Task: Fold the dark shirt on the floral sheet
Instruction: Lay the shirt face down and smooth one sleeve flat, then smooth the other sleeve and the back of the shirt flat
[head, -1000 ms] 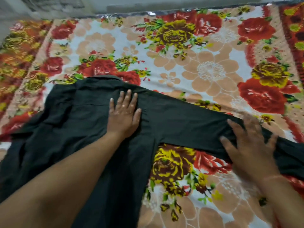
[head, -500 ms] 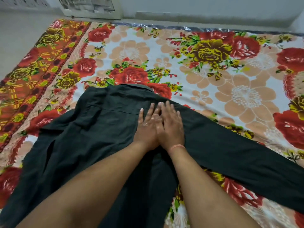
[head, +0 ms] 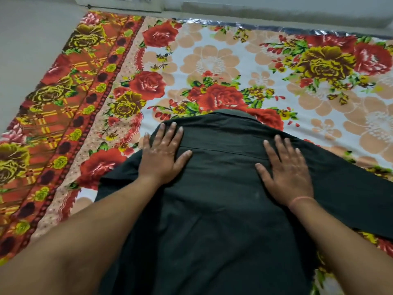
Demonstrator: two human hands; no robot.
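Dark shirt (head: 212, 209), one only, lies spread flat on the floral sheet (head: 212, 64) in the head view. Its collar (head: 231, 114) points away from the person and its body runs down toward the bottom edge of the frame. A straight seam (head: 223, 151) crosses the cloth just below the collar, from one shoulder to the other. One long sleeve (head: 350, 188) stretches out to the right, lying flat on the sheet and running off the frame's right edge. Whether the other sleeve is tucked or spread on the left side cannot be told, since the forearm covers that part.

Two hands rest on the shirt, both palm down with fingers straight and slightly spread, gripping nothing. The left hand (head: 162, 158) presses on the left shoulder area, its little finger at the very edge of the cloth. The right hand (head: 287, 167) presses on the right shoulder area, near where the sleeve starts. The two are well apart, with the seam running between them. A thin orange thread (head: 302, 200) circles the right wrist.

The single sheet shows red and yellow roses with peach blossoms on white, and an orange patterned border on the left. It lies on a pale grey floor (head: 32, 50), with a shiny silver strip (head: 297, 28) showing along its far edge.
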